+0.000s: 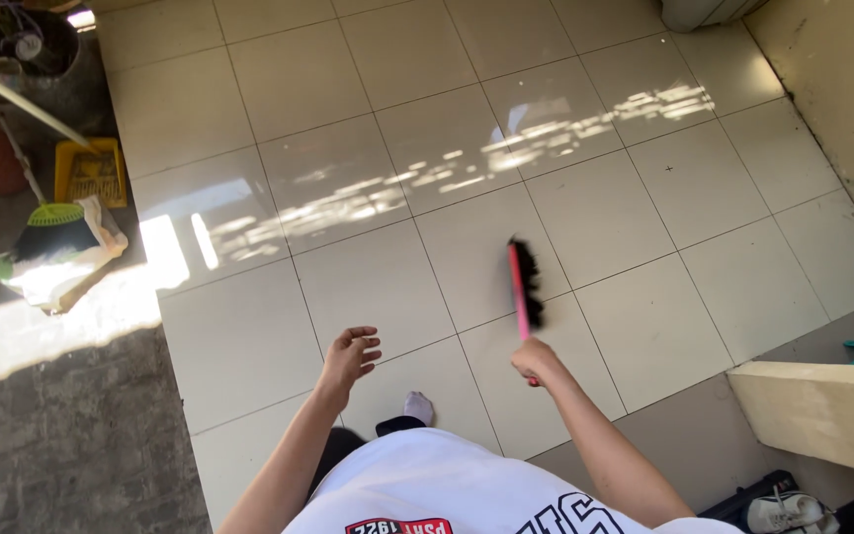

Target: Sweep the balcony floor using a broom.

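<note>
My right hand (536,359) grips the pink handle of a hand brush (524,285) with black bristles, held out over the glossy pale floor tiles (378,188). The bristles point away from me and blur slightly. My left hand (350,354) hangs free to the left, fingers spread, holding nothing. My white shirt and one white-socked foot (417,405) show at the bottom.
At the far left lie a yellow dustpan (91,171), a green-topped broom head on a white bag (56,237), a long white pole (22,99) and pots. A cream ledge (822,410) and a white shoe (783,512) sit at the lower right. A wall (842,89) runs along the right.
</note>
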